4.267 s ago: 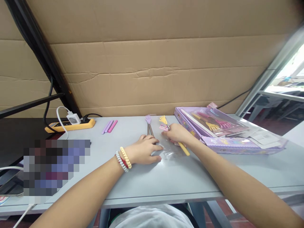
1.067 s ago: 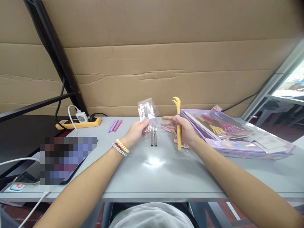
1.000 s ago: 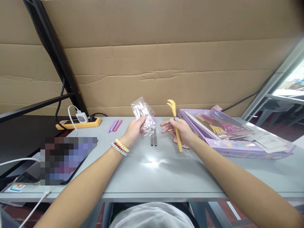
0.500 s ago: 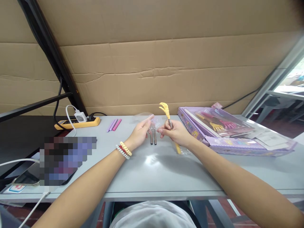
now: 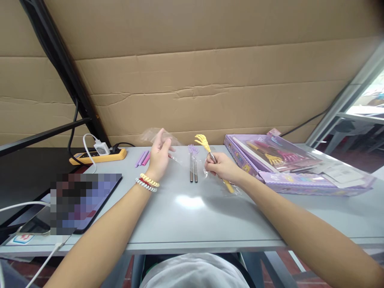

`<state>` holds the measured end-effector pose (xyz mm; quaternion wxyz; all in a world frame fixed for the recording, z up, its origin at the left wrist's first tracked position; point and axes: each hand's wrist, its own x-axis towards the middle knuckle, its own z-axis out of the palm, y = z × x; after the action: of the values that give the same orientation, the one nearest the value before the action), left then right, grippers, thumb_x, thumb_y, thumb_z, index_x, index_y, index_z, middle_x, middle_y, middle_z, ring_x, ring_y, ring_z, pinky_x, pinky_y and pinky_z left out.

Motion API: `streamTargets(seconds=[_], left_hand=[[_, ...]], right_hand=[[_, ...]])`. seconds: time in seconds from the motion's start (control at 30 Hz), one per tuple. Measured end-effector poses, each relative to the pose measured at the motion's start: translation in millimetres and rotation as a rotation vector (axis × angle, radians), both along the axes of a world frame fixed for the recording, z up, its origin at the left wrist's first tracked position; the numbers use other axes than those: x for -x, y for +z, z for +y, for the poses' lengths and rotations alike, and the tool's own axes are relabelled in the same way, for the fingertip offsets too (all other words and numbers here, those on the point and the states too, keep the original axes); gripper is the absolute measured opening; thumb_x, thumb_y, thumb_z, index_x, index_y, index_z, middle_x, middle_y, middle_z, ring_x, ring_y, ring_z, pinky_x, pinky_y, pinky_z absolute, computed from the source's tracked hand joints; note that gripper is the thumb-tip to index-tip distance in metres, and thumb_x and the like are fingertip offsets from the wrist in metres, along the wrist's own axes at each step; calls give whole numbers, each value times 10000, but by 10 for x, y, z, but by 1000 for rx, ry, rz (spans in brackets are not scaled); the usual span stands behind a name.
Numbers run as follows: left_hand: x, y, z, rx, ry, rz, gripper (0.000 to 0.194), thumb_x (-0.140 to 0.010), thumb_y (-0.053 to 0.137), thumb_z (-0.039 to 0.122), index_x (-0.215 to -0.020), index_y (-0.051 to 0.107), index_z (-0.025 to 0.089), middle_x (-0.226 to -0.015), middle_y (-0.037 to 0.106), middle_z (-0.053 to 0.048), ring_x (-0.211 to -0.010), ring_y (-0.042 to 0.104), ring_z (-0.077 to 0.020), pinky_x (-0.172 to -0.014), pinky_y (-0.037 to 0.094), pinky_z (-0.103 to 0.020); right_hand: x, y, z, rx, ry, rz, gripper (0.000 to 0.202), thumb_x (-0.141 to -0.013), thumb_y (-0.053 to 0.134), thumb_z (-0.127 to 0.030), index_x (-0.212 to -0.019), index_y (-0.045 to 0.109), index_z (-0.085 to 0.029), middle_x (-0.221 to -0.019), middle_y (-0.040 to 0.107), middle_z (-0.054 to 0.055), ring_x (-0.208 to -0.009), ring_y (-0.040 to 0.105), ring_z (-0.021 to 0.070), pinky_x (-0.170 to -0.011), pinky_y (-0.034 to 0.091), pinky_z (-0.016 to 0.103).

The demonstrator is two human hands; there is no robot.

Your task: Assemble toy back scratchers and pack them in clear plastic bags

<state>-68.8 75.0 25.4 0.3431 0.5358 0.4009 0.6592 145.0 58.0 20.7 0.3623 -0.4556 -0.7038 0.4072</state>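
In my right hand (image 5: pixel 223 166) is a yellow hand-shaped stick (image 5: pixel 204 143) with a metal shaft; its yellow handle end sticks out below, with clear wrap around it. My left hand (image 5: pixel 160 154) is closed on a clear plastic wrapper (image 5: pixel 150 135), left of two purple hand-shaped sticks (image 5: pixel 193 164). Those two lie side by side on the table, their purple tips toward the cardboard. Purple and pink tubes (image 5: pixel 142 158) rest just left of my left hand, which partly covers the pink one.
On the right sits an open purple box (image 5: pixel 300 184) holding packaged yellow and pink hand-shaped sticks. At the left are a yellow power strip (image 5: pixel 111 157), a tablet (image 5: pixel 103 200), a phone (image 5: pixel 36 222) and white cables. A cardboard wall (image 5: pixel 210 108) stands behind the grey table (image 5: pixel 207 228).
My left hand has moved left with the clear wrapper, uncovering the purple tips of the two sticks. The yellow stick in my right hand is tilted more to the left.
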Motion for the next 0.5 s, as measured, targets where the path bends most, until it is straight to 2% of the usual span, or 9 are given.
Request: streamTargets(seconds=[0.17,0.27,0.4,0.5], left_hand=[[149,33,136,-4,231,-123,473,-803,547,290,-1259,437,229,-1031,611,-55,-596,562,-85,-442,407,-195],[267,14,238,30,366,-146,480,-775,557,245,-1230,404,224,-1005,600,-38,-620,561,-79,-476,424,-187],[407,-58,357,25,504,-60,520,-751,544,185,-1235,358,230,-991,580,-20,-662,574,-81,-577,465,-208],[452,-76,362,9,636,88,519,-725,547,143,-1213,382,202,-1033,572,-50,-710,568,-104,-675,483,-258]], right_hand=[[-23,-5,22,-15,-87,-33,274,-657,561,-183,-585,298,-213,-455,409,-65,-412,332,61,-392,226,205],[-24,12,19,-7,-104,-43,287,-664,571,-196,-584,296,-213,-451,406,-63,-415,344,65,-392,229,205],[-21,10,17,11,-85,-54,280,-664,568,-199,-590,298,-215,-451,395,-67,-410,326,63,-394,225,207],[-31,-30,45,-5,-70,-64,279,-650,575,-205,-599,301,-217,-455,383,-69,-418,324,69,-400,214,213]])
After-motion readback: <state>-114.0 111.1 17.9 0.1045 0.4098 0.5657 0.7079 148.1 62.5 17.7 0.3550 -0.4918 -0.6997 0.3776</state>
